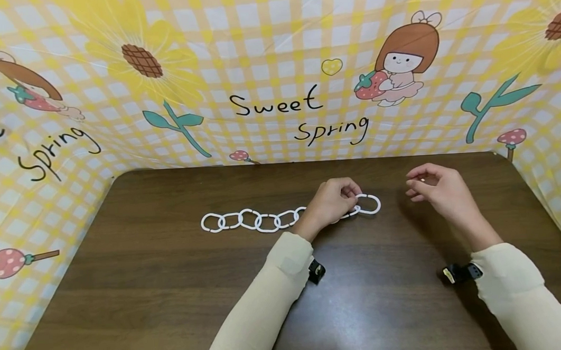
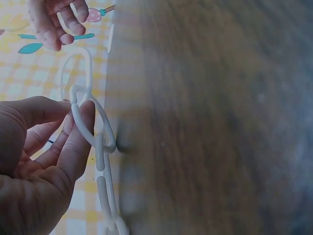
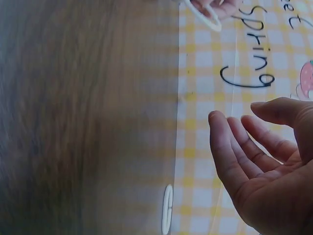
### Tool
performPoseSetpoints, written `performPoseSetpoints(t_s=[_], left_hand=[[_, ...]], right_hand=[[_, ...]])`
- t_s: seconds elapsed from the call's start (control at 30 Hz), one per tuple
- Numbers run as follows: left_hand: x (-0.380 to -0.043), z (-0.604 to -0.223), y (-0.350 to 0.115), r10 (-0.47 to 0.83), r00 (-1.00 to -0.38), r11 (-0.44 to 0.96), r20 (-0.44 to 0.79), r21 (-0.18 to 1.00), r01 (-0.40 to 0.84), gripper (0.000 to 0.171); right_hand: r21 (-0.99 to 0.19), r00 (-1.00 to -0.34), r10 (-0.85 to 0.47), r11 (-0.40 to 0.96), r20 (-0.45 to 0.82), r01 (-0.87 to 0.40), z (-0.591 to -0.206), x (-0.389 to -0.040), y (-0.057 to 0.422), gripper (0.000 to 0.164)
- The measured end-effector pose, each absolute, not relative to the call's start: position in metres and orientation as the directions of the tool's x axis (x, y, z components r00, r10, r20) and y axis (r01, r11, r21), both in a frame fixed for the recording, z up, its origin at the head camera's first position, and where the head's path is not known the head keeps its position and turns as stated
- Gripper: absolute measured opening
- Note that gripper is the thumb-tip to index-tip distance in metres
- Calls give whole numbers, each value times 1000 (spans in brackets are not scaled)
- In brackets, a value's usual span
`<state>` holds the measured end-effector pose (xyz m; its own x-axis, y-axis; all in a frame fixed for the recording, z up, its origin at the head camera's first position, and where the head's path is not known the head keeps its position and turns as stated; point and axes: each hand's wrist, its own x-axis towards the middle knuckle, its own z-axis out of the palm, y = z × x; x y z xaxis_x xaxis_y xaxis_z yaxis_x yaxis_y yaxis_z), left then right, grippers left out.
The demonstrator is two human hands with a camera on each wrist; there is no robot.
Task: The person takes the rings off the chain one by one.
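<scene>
A chain of several white plastic links (image 1: 268,230) runs from left to right across the brown table. Near its right end, my left hand (image 1: 331,200) pinches a link (image 2: 81,123) between thumb and fingers. The end link (image 1: 379,204) sticks out past those fingertips, tilted upward in the left wrist view. Off to the right, my right hand (image 1: 443,190) hovers over the table, its fingers loosely bent and apart from the thumb, with nothing between them. A separate white link (image 3: 165,210) lies on the table near that hand, mostly hidden behind it in the head view.
A yellow checked cloth (image 1: 274,48) with printed flowers and lettering stands as a wall along the table's back and sides. Each wrist wears a black strapped camera, such as the right one (image 1: 462,273). The wooden tabletop (image 1: 173,307) extends toward the front.
</scene>
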<state>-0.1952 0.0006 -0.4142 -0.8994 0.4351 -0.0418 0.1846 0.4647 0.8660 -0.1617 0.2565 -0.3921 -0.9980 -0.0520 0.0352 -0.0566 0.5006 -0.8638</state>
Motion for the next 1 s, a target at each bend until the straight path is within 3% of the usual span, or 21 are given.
performPoseSetpoints(t_s=[0.4,1.0], left_hand=[[-196,-415,1,422,-906,485,-44,855,184,11],[-197,-416,1,411,-911,496,-35,847,191,12]], right_hand=[[-883,-990,-135,457,50,-107,-398,-156,232,25],[-947,-989,-139,309,41,-83,-408,-154,209,26]])
